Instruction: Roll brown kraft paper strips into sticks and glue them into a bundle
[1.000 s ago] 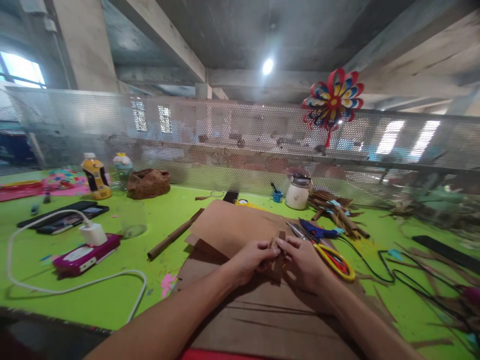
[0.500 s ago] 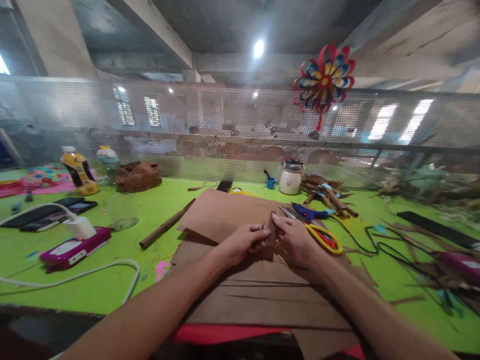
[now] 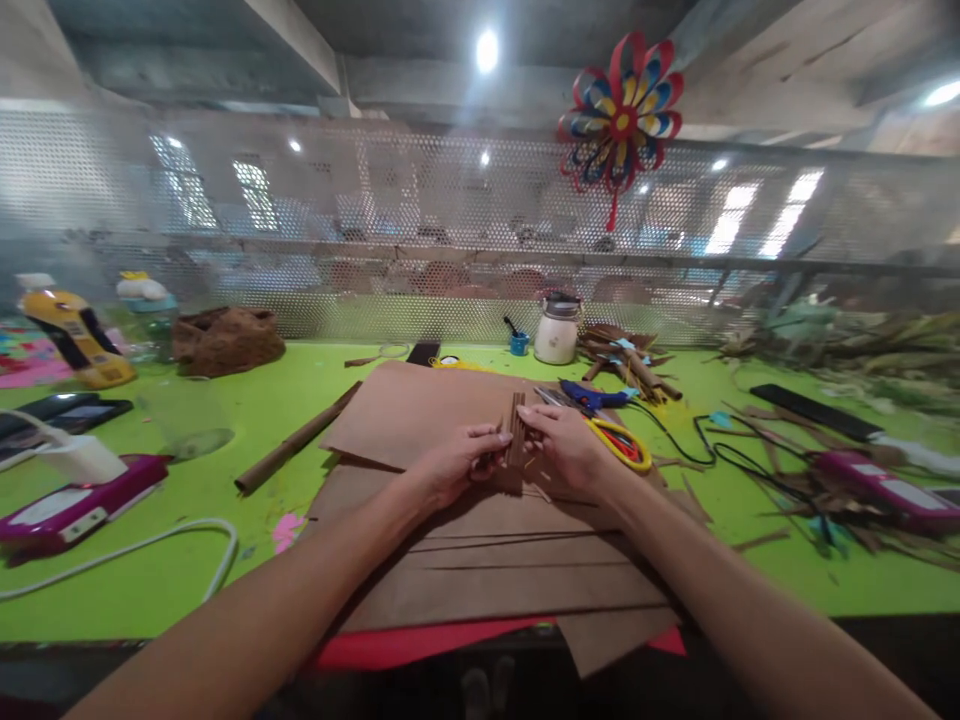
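Note:
Between my two hands, a bundle of narrow brown paper strips (image 3: 516, 440) stands nearly upright over the brown paper sheets (image 3: 420, 410). My left hand (image 3: 457, 462) pinches it from the left, thumb on top and the other fingers curled under. From the right, my right hand (image 3: 564, 442) grips it near the upper end with thumb and fingertips. Just beyond my right hand lie scissors with yellow and orange handles (image 3: 628, 445) and a blue glue gun (image 3: 596, 394). A few thin brown scraps rest on the sheets below my right hand.
A brown paper tube (image 3: 296, 438) lies left of the sheets. Farther left are a purple power strip (image 3: 90, 500) with a white cable, and a yellow bottle (image 3: 75, 335). A white jar (image 3: 556, 332) stands at the back. Black cord and brown scraps cover the right side.
The view has turned to the right, so everything sits farther left in the picture. Both hands keep hold of the strips, whose edges now show more separately near the top.

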Action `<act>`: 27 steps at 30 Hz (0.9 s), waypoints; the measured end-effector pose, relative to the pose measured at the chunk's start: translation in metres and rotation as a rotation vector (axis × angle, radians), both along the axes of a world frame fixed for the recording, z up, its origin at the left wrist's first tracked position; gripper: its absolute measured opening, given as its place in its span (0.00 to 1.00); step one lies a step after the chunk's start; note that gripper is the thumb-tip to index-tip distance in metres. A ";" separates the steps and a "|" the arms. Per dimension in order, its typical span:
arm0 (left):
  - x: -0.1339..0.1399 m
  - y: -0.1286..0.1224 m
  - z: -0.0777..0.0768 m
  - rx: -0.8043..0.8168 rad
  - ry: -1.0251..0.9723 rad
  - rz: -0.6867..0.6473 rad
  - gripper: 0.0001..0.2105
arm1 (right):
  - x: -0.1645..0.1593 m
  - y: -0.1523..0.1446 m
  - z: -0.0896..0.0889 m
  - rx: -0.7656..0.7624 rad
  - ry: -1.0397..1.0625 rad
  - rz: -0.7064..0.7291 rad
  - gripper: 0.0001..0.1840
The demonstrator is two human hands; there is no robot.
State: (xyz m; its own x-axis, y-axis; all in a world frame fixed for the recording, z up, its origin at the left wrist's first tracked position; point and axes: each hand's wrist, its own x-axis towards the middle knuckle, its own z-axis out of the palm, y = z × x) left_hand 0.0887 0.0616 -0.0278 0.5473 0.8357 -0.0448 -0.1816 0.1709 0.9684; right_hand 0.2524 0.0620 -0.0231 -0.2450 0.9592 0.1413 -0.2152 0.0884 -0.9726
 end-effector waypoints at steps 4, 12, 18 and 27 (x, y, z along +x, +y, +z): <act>0.000 -0.002 0.003 0.024 0.020 -0.016 0.14 | 0.001 -0.001 0.004 -0.004 0.017 0.028 0.15; -0.001 -0.002 0.001 0.057 0.050 0.006 0.13 | 0.001 0.001 0.001 0.004 0.044 0.043 0.14; 0.001 -0.003 0.002 0.082 0.041 0.022 0.14 | 0.001 0.000 0.002 0.028 0.007 0.042 0.14; 0.003 -0.002 0.001 0.123 0.092 0.141 0.15 | 0.002 -0.001 0.004 0.134 -0.222 -0.076 0.14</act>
